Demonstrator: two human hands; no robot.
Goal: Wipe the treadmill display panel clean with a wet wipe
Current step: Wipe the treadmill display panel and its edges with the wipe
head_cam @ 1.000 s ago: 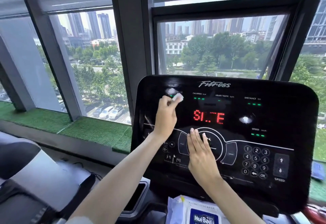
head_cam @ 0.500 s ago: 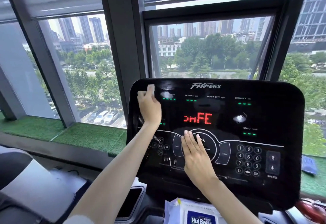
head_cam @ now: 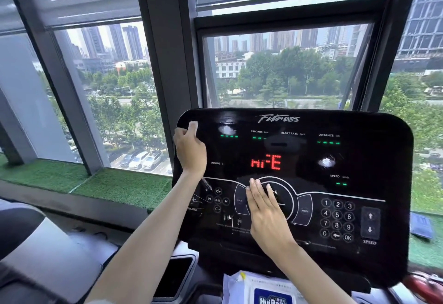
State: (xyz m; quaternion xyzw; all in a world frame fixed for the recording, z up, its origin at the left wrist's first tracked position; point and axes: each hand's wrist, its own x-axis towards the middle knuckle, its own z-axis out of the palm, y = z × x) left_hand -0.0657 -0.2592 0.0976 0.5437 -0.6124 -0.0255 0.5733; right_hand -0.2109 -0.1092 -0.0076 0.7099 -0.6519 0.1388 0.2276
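Glossy black treadmill display panel (head_cam: 359, 207) stood before tall windows (head_cam: 103, 92) looking onto trees and towers; green artificial turf (head_cam: 72, 179) lined the sill. Red readout (head_cam: 266, 162) was lit at panel centre, with pale glare patches on the gloss.

Left hand (head_cam: 190, 150) was at the panel's upper left corner, fingers curled and clenched on a small white wet wipe (head_cam: 193, 126), pressed against the surface. Right hand (head_cam: 265, 210) lay flat and released, fingers together, on the round central control, grasping nothing.

A pack of wipes (head_cam: 256, 289) with a blue label sat below the panel's lower edge, partly cut off. Number keypad (head_cam: 337, 219) at lower right was uncovered.
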